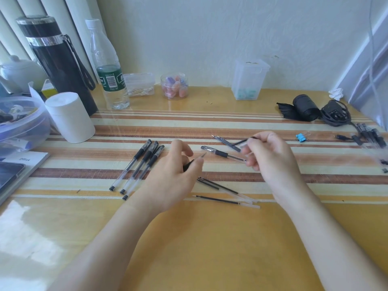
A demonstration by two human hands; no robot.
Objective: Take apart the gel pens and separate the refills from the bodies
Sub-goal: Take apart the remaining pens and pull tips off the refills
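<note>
My left hand (176, 171) pinches a black pen front piece (194, 161) with a pointed tip, just above the striped mat. My right hand (270, 152) is raised to its right, fingers curled round a thin black refill (244, 141); something clear and blurred sits under its fingers. A whole gel pen (222, 153) lies between the hands. Three assembled pens (142, 164) lie side by side to the left. A small bunch of refills (225, 140) lies behind the right hand. More loose refills (218, 185) and clear tubes (249, 201) lie in front, between my wrists.
A white cylinder (70, 117), black flask (56, 59), water bottle (109, 70) and plastic bowl (23, 124) stand at the left. Small clear containers (248, 80) line the wall. A blue binder clip (301, 137), black cables (333, 114) and more pens (369, 135) lie at the right.
</note>
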